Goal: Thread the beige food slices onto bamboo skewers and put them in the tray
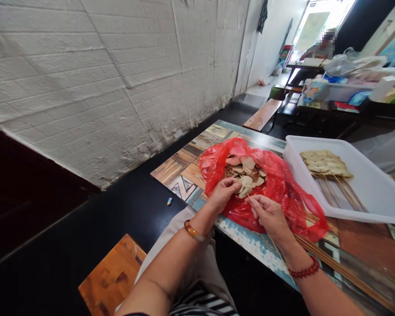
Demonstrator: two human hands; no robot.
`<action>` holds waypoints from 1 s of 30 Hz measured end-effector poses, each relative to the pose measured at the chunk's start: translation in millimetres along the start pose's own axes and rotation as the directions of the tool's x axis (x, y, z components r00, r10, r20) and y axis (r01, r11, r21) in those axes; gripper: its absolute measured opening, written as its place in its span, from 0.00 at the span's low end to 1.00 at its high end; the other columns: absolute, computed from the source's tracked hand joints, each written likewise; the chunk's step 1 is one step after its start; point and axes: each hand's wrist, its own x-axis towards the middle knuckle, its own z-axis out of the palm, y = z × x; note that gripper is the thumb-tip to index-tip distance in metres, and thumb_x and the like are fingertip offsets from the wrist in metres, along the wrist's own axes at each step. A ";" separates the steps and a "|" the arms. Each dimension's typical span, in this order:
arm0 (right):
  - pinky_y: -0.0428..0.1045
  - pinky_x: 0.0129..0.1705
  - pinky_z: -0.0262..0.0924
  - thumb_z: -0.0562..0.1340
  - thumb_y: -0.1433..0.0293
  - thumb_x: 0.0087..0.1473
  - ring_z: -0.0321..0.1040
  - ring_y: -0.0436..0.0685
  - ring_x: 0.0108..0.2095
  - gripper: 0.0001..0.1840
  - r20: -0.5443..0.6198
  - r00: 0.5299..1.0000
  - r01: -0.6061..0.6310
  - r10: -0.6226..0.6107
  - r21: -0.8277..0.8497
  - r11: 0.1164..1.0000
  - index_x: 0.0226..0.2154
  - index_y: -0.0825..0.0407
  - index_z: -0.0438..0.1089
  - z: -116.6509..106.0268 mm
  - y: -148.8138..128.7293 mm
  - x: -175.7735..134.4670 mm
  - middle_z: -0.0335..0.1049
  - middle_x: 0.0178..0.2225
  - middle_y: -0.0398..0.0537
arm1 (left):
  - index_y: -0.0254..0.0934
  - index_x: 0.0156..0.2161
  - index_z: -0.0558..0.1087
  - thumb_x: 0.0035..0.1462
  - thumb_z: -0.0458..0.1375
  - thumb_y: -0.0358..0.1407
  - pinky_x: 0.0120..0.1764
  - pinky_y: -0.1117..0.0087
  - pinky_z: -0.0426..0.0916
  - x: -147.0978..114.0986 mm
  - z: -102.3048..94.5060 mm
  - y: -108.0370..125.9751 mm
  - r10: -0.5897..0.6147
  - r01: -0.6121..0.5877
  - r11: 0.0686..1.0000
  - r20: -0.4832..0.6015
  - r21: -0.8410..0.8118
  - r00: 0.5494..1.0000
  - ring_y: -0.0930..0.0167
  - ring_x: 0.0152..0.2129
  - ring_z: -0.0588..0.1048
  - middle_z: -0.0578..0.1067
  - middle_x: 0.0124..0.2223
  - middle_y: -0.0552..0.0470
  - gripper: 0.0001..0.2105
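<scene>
My left hand [224,192] pinches thin, pale, round food slices [245,184] over a red plastic bag [279,188]. Between the fingers of my right hand [266,211] is a thin wooden skewer [276,246], its tip at the edge of those slices; I cannot tell how far it passes through them. More loose slices [233,169] lie heaped inside the open bag. Right of the bag, a white plastic tray [375,184] holds several skewers threaded with flat slices [327,162]. A bundle of bare skewers [345,270] lies on the table beside my right forearm.
The patterned table [173,169] has its near edge before my lap. A wooden stool [113,278] stands at lower left, beside the white brick-patterned wall [134,79]. Behind are a bench [262,115], a cluttered table [335,94] and a seated person [322,48].
</scene>
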 end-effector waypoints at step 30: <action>0.44 0.16 0.48 0.60 0.50 0.51 0.53 0.46 0.13 0.22 0.000 1.000 -0.023 0.023 0.001 1.000 0.33 0.53 0.69 3.0 -6.1 -0.5 0.57 0.15 0.35 | 0.33 0.37 0.74 0.37 0.70 0.33 0.30 0.74 0.63 -0.3 4.1 2.7 -0.129 0.119 0.944 -0.011 -0.308 0.992 0.75 0.26 0.72 0.75 0.32 0.50 0.19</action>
